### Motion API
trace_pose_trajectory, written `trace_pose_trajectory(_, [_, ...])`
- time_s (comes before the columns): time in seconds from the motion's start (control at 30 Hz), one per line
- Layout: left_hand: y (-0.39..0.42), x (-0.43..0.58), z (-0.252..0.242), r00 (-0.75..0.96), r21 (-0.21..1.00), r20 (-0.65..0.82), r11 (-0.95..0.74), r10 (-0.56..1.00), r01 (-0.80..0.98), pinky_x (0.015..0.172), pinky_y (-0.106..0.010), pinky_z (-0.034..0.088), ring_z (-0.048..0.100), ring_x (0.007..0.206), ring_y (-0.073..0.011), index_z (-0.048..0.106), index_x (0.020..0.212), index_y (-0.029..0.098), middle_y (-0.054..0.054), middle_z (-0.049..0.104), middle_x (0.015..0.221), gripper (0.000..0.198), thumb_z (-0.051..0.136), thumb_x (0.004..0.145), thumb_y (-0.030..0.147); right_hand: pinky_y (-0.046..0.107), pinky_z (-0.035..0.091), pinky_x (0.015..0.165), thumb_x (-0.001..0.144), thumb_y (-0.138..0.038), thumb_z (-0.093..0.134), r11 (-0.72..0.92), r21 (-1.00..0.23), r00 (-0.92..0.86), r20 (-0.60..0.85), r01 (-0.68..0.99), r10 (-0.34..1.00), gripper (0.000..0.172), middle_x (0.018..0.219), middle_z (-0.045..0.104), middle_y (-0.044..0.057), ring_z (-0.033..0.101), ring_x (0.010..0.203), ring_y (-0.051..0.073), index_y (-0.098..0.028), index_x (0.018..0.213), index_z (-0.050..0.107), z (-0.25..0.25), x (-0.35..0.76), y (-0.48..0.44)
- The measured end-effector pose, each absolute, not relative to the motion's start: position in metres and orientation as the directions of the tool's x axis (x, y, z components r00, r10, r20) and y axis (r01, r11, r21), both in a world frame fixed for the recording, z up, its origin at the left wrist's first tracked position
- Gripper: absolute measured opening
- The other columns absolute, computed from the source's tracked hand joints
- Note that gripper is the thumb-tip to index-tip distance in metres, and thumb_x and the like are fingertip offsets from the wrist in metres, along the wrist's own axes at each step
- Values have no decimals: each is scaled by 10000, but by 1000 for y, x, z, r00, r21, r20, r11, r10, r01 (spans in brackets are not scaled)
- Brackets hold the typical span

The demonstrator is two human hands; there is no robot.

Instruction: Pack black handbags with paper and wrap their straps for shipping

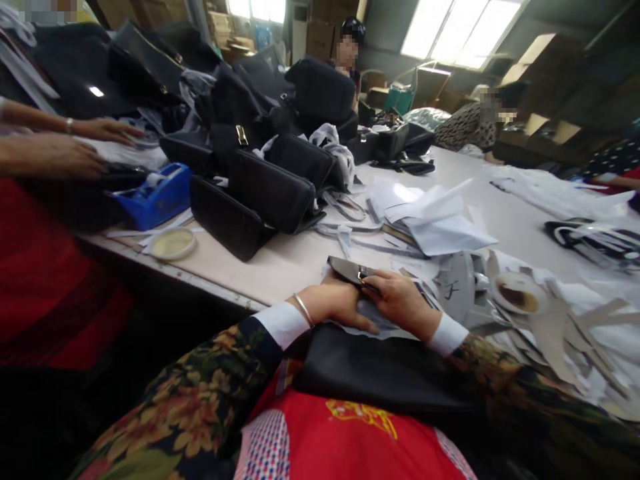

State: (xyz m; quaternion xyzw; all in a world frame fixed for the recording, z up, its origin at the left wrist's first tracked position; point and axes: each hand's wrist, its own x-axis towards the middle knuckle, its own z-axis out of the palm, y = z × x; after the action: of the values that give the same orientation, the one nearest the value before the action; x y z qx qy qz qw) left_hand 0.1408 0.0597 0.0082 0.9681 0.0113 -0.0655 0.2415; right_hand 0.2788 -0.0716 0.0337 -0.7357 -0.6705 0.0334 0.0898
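A black handbag (370, 367) rests against my lap at the table's edge, with thin white wrapping paper (383, 320) over its upper part. Its flap (343, 268) is lifted and carries a small metal clasp. My right hand (403, 300) pinches the flap by the clasp. Beneath the flap, my left hand (343, 303) lies over the paper with its thumb stretched out; its other fingers are mostly hidden.
Black handbags (273, 190) are piled to the left, beside a blue tape dispenser (157, 193) and a co-worker's hands (83, 143). White sheets (430, 213) lie ahead. To the right are cardboard scraps (565, 327) and a tape roll (517, 293). Other people sit farther back.
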Motion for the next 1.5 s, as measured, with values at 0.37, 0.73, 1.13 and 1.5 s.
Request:
trace_pose_trajectory(0.37, [71,131,6,996,532,88,-845,0,-47,1162,-431,349,433,1404,-360,524,1447,200,-133,458,1556,818,692,783,647,332,521,763,905,-370,586,-133,-738,319,117,662,940,220,862,696,47,656,806,202,-212,862,732,9,288,-93])
trace_pose_trajectory(0.73, [49,69,24,987,535,159,-842,27,-64,1085,-456,387,607,1217,-287,729,1108,230,-103,688,1283,407,565,941,563,367,528,978,922,-355,578,-56,-536,129,99,842,987,272,1166,712,93,680,1058,230,-213,1094,735,11,282,-93])
trace_pose_trajectory(1.13, [40,60,10,988,546,94,-836,118,48,1041,-452,472,567,1159,-319,627,1367,300,-142,520,1297,589,610,875,625,362,539,908,942,-446,558,-203,-637,249,-18,743,968,342,1081,705,96,678,997,231,-212,1041,787,12,281,-94])
trace_pose_trajectory(1.5, [34,56,2,926,655,278,-756,256,12,977,-400,517,591,1051,-273,726,1170,164,-144,591,1134,443,712,843,464,340,530,787,881,-494,609,-290,-701,325,-88,651,942,333,984,713,72,657,859,206,-223,906,802,11,276,-93])
